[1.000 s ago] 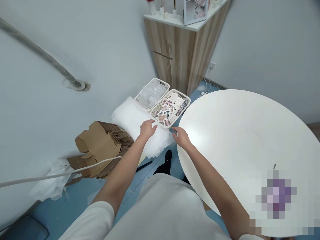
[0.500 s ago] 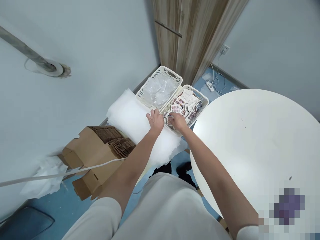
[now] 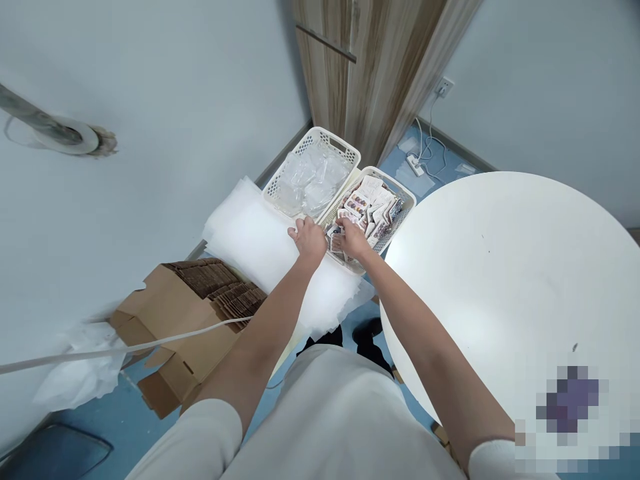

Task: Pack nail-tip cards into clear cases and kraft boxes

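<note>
My left hand (image 3: 310, 240) rests at the near edge of the baskets, above the white foam sheets (image 3: 245, 220), with its fingers apart and nothing visible in it. My right hand (image 3: 353, 240) reaches into the right-hand white basket (image 3: 409, 207), its fingers bent against the small cards (image 3: 367, 197) there. Several of these cards carry rows of coloured ovals that look like false nails. The right fingertips are partly hidden among the cards and seem closed on one. Beside it, the left-hand basket (image 3: 267, 190) holds clear plastic bags (image 3: 315, 177).
An open cardboard box (image 3: 165, 300) packed with brown folded cardboard (image 3: 215, 280) stands at the left. A round white table (image 3: 525, 267) fills the right side. Behind the baskets rises a wood-grain cabinet (image 3: 370, 73). A power strip (image 3: 415, 165) with cables lies on the blue floor.
The view has shifted slightly. My right hand has moved a little within the cards, its fingers lifting slightly. My left hand stays at the basket's near edge.
</note>
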`<state>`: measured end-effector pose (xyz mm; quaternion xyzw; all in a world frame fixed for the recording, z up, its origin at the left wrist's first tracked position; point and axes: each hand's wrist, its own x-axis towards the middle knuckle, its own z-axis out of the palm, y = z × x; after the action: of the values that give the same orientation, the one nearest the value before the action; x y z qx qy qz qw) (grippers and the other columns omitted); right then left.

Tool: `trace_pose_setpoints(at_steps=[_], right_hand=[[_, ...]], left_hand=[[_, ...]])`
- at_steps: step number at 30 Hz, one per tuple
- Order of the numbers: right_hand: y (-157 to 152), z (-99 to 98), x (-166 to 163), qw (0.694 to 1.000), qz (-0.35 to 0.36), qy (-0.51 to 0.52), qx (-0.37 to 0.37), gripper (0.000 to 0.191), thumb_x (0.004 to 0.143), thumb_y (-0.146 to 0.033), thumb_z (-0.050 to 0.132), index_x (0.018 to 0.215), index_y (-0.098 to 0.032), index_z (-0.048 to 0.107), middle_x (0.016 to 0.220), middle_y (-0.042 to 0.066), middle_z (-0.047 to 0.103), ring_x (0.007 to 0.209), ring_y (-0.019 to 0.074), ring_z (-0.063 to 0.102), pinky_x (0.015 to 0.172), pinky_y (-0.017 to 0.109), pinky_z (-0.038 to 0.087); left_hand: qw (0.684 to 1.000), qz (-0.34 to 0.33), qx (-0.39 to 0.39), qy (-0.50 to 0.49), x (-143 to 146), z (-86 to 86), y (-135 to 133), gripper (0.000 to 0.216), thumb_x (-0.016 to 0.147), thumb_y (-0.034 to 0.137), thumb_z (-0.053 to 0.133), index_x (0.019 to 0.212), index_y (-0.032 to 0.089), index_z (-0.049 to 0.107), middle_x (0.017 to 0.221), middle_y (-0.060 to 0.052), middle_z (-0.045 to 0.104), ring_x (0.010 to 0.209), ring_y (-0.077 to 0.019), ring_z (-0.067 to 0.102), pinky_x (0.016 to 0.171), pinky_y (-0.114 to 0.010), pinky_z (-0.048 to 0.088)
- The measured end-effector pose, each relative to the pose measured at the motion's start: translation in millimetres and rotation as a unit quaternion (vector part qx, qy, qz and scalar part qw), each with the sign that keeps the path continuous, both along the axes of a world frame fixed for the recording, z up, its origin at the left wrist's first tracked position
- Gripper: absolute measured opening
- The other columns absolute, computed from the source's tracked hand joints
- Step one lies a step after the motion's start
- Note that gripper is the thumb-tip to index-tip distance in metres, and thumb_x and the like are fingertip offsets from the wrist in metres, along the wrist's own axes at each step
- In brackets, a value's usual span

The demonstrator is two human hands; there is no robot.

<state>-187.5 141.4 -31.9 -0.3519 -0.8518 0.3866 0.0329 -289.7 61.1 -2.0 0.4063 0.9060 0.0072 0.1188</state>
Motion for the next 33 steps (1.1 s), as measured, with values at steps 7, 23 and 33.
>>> trace_pose_setpoints(at_steps=[7,23,33], right_hand=[[-5.0,3.7,13.2,0.987,-0.13,0.079,-0.052,0.047,0.075,-0.017,0.044,0.122,-0.015,0.042,0.121,0.012,0.049,0.099,0.0206,0.052,0.089,0.037,0.041],[-28.5,52.4,43.8,0.898,-0.299,0.209,-0.245,0.041,0.071,-0.024,0.05,0.111,-0.018,0.05,0.086,0.002,0.059,0.066,0.0104,0.055,0.061,0.026,0.048],[-64.8,72.3,139.2,0.849,-0.388,0.279,-0.225,0.046,0.066,-0.033,0.06,0.11,-0.021,0.051,0.088,0.002,0.057,0.068,0.0109,0.056,0.067,0.03,0.049]], left_hand=[[0.991,0.089,0.082,-0.057,-1.1,22.1,-12.3,0.019,0.079,0.031,0.048,0.078,0.024,0.066,0.104,-0.009,0.052,0.103,-0.0279,0.037,0.082,-0.046,0.026],[0.906,0.043,0.254,-0.336,8.4,14.7,-30.0,0.021,0.073,0.031,0.054,0.082,0.017,0.068,0.09,-0.003,0.064,0.083,-0.0163,0.057,0.076,-0.027,0.044],[0.768,-0.025,0.291,-0.57,82.9,11.6,-25.2,0.049,0.074,0.028,0.057,0.12,0.014,0.05,0.089,-0.005,0.06,0.068,-0.0105,0.059,0.07,-0.028,0.049]])
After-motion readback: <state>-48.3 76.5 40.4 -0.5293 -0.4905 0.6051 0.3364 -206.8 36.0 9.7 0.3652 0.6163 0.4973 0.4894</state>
